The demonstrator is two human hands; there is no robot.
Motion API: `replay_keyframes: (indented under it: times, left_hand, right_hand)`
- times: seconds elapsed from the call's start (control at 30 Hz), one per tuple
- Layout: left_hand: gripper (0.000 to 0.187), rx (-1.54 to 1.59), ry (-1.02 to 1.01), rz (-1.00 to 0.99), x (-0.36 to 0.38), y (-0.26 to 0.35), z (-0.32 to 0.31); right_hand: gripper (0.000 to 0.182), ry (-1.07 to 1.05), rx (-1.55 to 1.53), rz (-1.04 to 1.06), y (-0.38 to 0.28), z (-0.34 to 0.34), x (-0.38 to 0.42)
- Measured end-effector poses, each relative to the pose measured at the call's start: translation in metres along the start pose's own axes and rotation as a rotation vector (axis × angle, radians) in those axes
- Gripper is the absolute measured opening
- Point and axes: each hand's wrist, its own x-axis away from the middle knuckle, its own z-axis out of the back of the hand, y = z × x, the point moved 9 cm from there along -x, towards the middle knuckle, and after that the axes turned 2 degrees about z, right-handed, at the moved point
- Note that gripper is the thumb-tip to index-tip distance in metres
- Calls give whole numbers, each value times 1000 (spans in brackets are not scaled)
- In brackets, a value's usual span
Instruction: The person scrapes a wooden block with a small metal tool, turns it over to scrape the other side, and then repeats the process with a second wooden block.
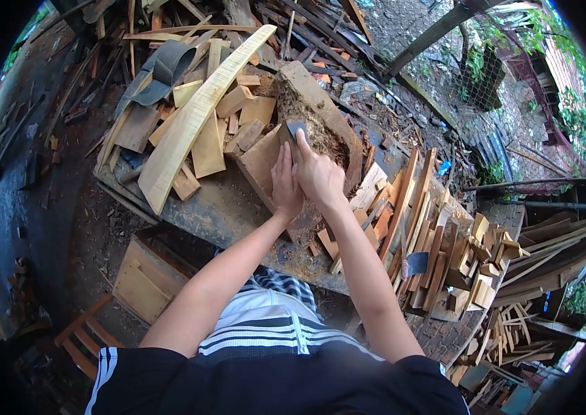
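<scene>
Nearest the camera, at six o'clock, sit the person's striped shorts point(265, 332), with both bare forearms reaching up toward the middle of the view. At seven o'clock, low on the ground, a flat plywood panel point(144, 280) leans by the bench edge, and further out a reddish wooden frame point(85, 339) lies on the dirt.

At the centre, the left hand point(286, 183) lies flat with fingers together, pressed palm-down on a thick wooden block point(262, 162). The right hand point(317, 173) sits just beside it, touching it, and is closed around a dark metal scraper blade point(295, 130) whose top edge shows above the fingers. The blade rests at the block's upper end, where the block meets a rough, crumbly log chunk point(313, 114). The block lies tilted on a grey, worn workbench point(217, 207), running from the centre toward five o'clock.

At ten o'clock, a long curved pale plank point(196, 117) stretches diagonally across a heap of small offcuts point(237, 104). At three to four o'clock, a stack of thin wooden strips point(438, 235) crowds the bench's right end.

Farther off, at eleven to twelve o'clock, dark scrap timber point(307, 31) piles up, and at one to two o'clock stand a wire fence point(486, 76) and green foliage point(583, 111).
</scene>
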Motion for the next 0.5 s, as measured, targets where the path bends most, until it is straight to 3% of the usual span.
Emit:
replay_keyframes:
  times: [0.1,0.23,0.5]
  left_hand:
    - [57,106,-35,34,-3,-16,-10]
    - [57,13,11,-1,-4,-2,0]
    - [58,-11,7,-17,-1,0,2]
  right_hand:
    - [47,19,-10,2,-2,5,-13]
    - [49,-138,22,-29,7,5,11]
    - [48,-6,32,-12,8,5,-10]
